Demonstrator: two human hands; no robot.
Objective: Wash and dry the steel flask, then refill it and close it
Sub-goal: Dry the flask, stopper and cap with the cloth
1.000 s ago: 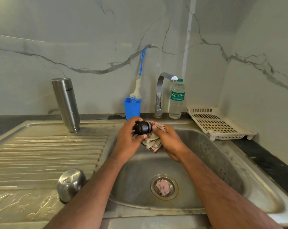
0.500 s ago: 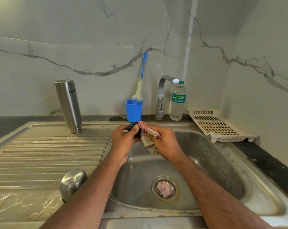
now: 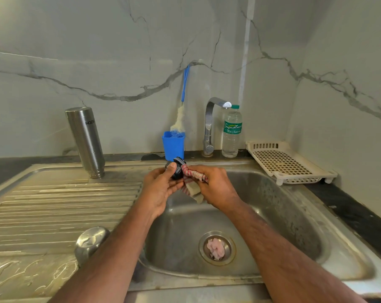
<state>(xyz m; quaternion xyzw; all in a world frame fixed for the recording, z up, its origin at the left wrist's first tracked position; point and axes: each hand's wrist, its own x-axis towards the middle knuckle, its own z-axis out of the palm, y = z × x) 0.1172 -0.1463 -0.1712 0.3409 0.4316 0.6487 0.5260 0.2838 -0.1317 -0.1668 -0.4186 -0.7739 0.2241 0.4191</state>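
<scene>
The cylindrical brushed-steel flask (image 3: 85,141) is stood upside down on the ribbed steel draining surface (image 3: 54,206) at the back left, mouth down, long axis near vertical with the base tipped slightly left; its printed logo is seen inverted. Over the steel sink basin (image 3: 272,215) a small black round stopper cap (image 3: 178,170) is gripped by the left hand (image 3: 161,189), thumb on top, its axis roughly level and pointed right toward the red-checked cloth (image 3: 193,182), which is bunched and pinched in the right hand (image 3: 215,189) and pressed against the cap's end. A domed steel outer cup lid (image 3: 91,241) is placed at the near left, partly hidden by the left forearm. Behind the hands a blue plastic holder (image 3: 174,145) with a blue-handled bottle brush (image 3: 182,114), a chrome tap (image 3: 211,125), a clear plastic water bottle (image 3: 231,133) and a white perforated tray (image 3: 288,165) are lined up. A pink scrap (image 3: 216,248) is seen in the drain. The cap's far face is hidden by cloth.
</scene>
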